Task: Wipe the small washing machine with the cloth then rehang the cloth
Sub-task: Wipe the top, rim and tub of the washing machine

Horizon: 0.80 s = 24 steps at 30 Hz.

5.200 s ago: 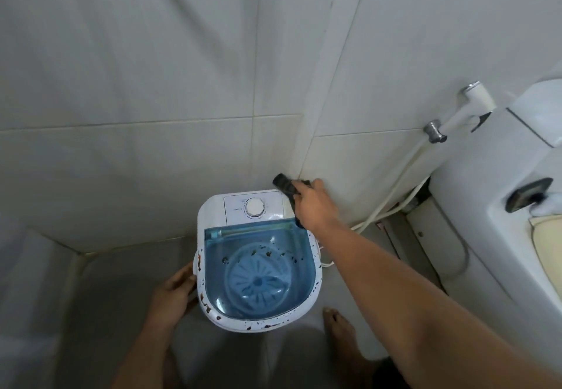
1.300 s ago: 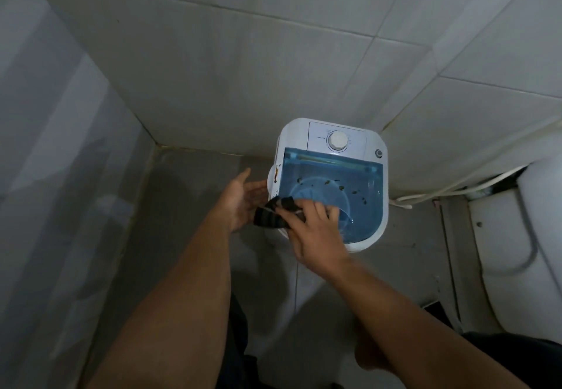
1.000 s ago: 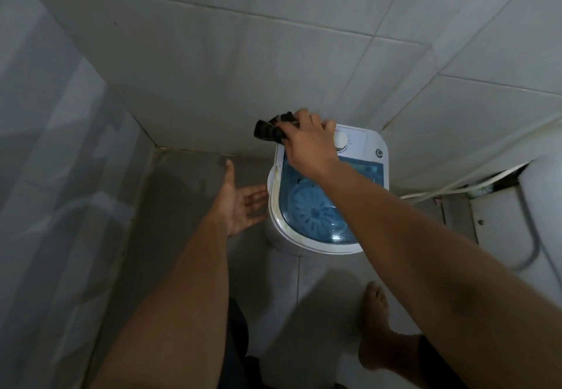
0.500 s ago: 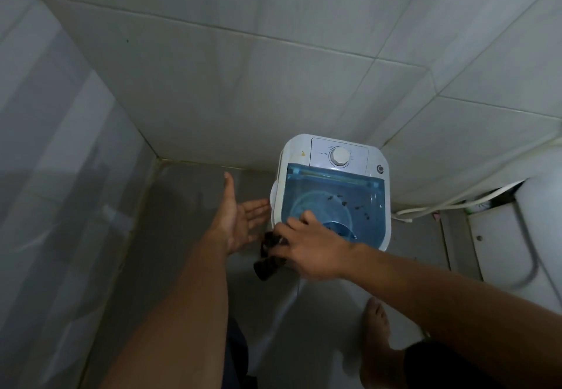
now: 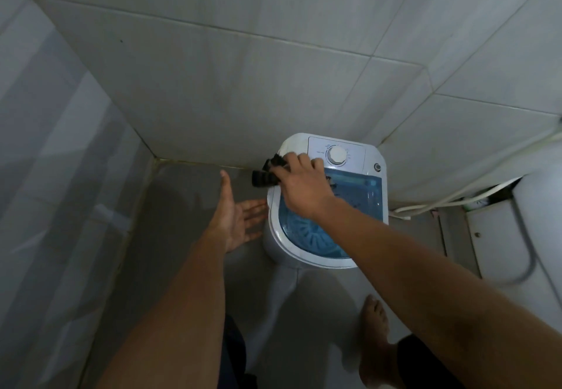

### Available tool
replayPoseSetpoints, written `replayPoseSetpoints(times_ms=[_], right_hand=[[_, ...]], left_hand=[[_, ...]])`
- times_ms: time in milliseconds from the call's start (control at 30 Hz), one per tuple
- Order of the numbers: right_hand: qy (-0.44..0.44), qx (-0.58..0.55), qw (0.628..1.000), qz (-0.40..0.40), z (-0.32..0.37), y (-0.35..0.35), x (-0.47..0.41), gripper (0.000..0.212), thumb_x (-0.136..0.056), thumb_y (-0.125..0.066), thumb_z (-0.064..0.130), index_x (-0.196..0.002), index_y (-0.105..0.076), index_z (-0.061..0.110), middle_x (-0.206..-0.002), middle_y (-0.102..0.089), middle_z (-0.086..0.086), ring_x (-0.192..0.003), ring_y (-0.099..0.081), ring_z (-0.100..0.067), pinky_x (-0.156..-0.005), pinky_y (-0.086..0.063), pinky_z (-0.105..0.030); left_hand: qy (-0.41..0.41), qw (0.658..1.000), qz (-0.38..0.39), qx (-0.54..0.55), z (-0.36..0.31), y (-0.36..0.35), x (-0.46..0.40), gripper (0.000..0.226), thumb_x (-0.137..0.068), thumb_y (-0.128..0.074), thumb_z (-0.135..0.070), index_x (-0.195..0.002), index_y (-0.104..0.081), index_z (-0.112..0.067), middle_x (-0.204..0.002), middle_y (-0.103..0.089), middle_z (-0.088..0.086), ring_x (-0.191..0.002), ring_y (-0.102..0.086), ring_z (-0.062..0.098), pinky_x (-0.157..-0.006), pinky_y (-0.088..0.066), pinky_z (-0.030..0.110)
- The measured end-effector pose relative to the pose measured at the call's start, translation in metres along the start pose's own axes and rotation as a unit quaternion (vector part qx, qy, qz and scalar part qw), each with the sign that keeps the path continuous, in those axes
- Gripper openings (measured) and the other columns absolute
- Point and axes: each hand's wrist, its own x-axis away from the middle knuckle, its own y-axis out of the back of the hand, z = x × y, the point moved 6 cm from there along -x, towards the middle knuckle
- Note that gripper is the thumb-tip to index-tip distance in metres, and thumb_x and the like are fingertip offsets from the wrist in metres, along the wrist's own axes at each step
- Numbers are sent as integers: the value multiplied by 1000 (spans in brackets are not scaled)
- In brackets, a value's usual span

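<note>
The small white washing machine [image 5: 372,160] with a blue see-through lid and a round dial stands on the floor in the corner of the tiled walls. My right hand [image 5: 304,189] presses a dark cloth [image 5: 267,173] onto the machine's back left top edge, and part of the cloth hangs over the left side. My left hand [image 5: 235,221] is open, palm toward the machine's left side, with its fingertips at or just short of the casing.
A white hose [image 5: 456,198] runs along the wall base at the right, beside a white fixture [image 5: 517,236]. My bare right foot [image 5: 375,340] stands on the grey floor in front of the machine. A tiled wall closes in on the left.
My right hand has carried the cloth from the machine's front left rim up to its back left top edge. My left hand stays open beside the machine.
</note>
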Motion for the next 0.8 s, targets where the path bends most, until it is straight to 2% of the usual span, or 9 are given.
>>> replayPoseSetpoints(times_ms=[167, 233, 300, 400, 467, 567, 667, 733, 800], right_hand=[[56, -41, 997, -14, 24, -8, 60, 46, -88, -55, 29, -134, -59, 26, -125, -55, -9, -107, -50, -32, -84, -36, -45], [92, -60, 994, 1, 37, -10, 86, 46, -89, -49, 33, -134, -58, 27, -126, -56, -10, -107, -52, -32, -84, -38, -46], [123, -85, 988, 43, 43, -10, 104, 45, -89, -52, 33, -133, -57, 28, -124, -54, -9, -109, -52, -32, -86, -40, -46], [95, -212, 971, 61, 18, 12, 84, 41, -95, -54, 31, -136, -55, 32, -121, -54, -4, -112, -52, -28, -92, -44, -46], [41, -239, 970, 12, -15, 33, 46, 44, -94, -55, 29, -138, -55, 31, -120, -54, -4, -113, -53, -30, -93, -47, -47], [-55, -194, 978, -45, -66, 46, -15, 44, -96, -57, 27, -140, -56, 27, -123, -53, -11, -114, -52, -35, -92, -47, -48], [-139, -91, 985, -41, -76, 27, -38, 43, -100, -52, 35, -141, -54, 24, -130, -51, -13, -117, -48, -35, -91, -41, -47], [-130, -56, 989, -53, -54, 10, -29, 45, -98, -54, 35, -142, -54, 24, -129, -52, -13, -115, -49, -36, -89, -39, -48], [-71, -44, 994, -72, -22, -2, -5, 48, -93, -60, 31, -140, -57, 24, -124, -55, -13, -107, -52, -36, -85, -39, -48]], left_hand=[[-11, 1000, 9, 3, 0, -4, 3, 127, -61, -10, -104, -119, -72, -10, -117, -75, 14, -113, -66, 28, -91, -48, 42], [-16, 1000, 9, 3, -1, -6, 3, 127, -63, -12, -103, -117, -73, -6, -117, -75, 16, -112, -67, 30, -96, -51, 44], [-26, 999, -11, -17, -3, -6, 2, 126, -63, -11, -103, -121, -71, -8, -122, -73, 10, -116, -63, 27, -108, -42, 48], [-28, 1000, -7, 1, -1, -8, -4, 125, -62, -18, -104, -120, -72, -7, -120, -74, 11, -115, -65, 28, -113, -39, 48], [-22, 1000, -15, 8, 1, -9, -6, 126, -59, -23, -105, -121, -71, -6, -121, -73, 15, -113, -66, 31, -101, -49, 45], [-29, 998, -43, -22, -1, -8, -4, 123, -64, -19, -103, -125, -68, -8, -117, -72, 10, -107, -66, 25, -80, -49, 37], [-32, 998, -48, -30, -1, -7, -4, 120, -65, -17, -102, -124, -67, -12, -114, -72, 6, -107, -64, 22, -87, -46, 40], [-27, 998, -50, -24, -2, -5, -6, 123, -61, -17, -104, -125, -67, -12, -118, -71, 7, -110, -63, 23, -95, -44, 43], [-22, 999, -46, -13, -1, -5, -7, 124, -60, -18, -105, -126, -66, -12, -121, -70, 9, -112, -63, 25, -99, -42, 45]])
